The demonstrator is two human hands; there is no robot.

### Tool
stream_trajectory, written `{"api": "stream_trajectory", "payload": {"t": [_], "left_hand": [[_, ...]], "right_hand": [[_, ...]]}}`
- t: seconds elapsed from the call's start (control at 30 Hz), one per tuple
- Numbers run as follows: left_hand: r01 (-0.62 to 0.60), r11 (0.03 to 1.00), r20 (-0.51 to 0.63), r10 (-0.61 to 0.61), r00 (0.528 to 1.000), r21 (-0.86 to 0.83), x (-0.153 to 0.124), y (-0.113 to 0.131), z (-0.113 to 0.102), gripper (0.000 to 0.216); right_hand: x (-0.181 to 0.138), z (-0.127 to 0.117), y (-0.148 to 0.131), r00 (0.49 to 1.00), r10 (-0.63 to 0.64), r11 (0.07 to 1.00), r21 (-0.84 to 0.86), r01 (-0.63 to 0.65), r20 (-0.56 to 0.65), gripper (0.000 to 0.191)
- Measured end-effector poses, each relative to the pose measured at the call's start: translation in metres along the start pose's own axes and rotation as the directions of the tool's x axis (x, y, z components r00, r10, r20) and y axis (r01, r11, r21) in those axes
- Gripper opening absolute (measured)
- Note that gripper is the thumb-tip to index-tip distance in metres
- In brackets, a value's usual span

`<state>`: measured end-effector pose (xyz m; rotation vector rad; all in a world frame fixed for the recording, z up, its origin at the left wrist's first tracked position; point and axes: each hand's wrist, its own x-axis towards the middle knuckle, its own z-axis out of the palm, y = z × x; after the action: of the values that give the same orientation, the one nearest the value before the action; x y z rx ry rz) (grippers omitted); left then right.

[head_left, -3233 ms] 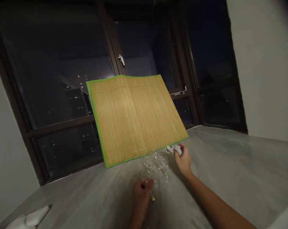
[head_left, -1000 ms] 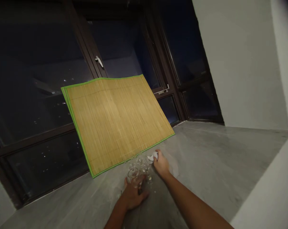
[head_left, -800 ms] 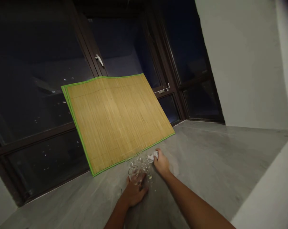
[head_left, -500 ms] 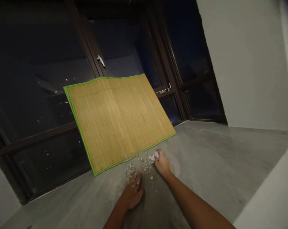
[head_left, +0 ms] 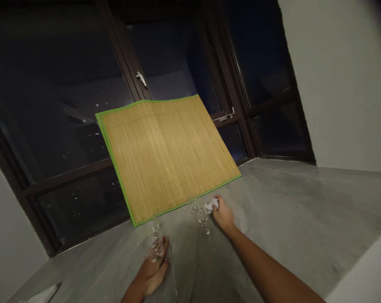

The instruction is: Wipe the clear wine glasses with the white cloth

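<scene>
My left hand is closed around a clear stemmed glass, at the lower middle. Just beyond it more clear glass shows; whether that is also held I cannot tell. To the right, my right hand pinches a crumpled white tissue. Beside the tissue, on its left, several clear stemmed glasses stand close together on the grey surface; their see-through outlines overlap. The tissue appears to be at the edge of these glasses, though contact is unclear.
A bamboo mat with green edging leans against the dark window behind the glasses. The grey surface stretches right toward a pale wall. A whitish object lies at the lower left edge.
My left hand has moved left with the glass, away from the other glasses. My right hand keeps its place beside them with the tissue. The view has shifted slightly left.
</scene>
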<state>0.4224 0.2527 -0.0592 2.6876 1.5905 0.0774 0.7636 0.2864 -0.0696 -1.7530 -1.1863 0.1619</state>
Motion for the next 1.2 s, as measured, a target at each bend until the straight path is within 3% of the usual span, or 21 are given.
{"api": "stream_trajectory", "payload": {"t": [0.17,0.33,0.53,0.83,1.07,1.2], "left_hand": [[0.088,0.995,-0.014,-0.088,0.996,-0.045,-0.022,-0.035,-0.001,0.052],[0.091,0.996,-0.004,-0.091,0.996,-0.025,-0.042,-0.054,-0.006,0.057],[0.073,0.997,-0.065,-0.073,0.995,0.008,-0.069,-0.065,-0.004,0.057],[0.028,1.000,-0.070,-0.028,0.997,0.006,-0.089,-0.071,-0.005,0.062],[0.098,0.995,-0.013,-0.098,0.995,-0.002,-0.110,-0.075,-0.005,0.054],[0.099,0.995,-0.043,-0.098,0.994,0.007,-0.111,-0.075,-0.002,0.053]], "right_hand": [[-0.001,0.001,0.001,1.000,-0.010,1.000,-0.008,0.010,-0.001,0.039],[0.000,0.002,0.002,1.000,-0.012,1.000,-0.014,0.012,0.002,0.040],[0.001,0.003,0.003,1.000,-0.019,1.000,-0.015,0.019,0.002,0.037],[0.000,0.002,0.003,1.000,-0.003,1.000,-0.014,0.003,0.010,0.038],[0.000,0.001,0.004,1.000,-0.014,1.000,-0.009,0.014,0.012,0.039],[0.000,0.002,0.005,1.000,-0.019,1.000,-0.013,0.019,0.009,0.038]]}}
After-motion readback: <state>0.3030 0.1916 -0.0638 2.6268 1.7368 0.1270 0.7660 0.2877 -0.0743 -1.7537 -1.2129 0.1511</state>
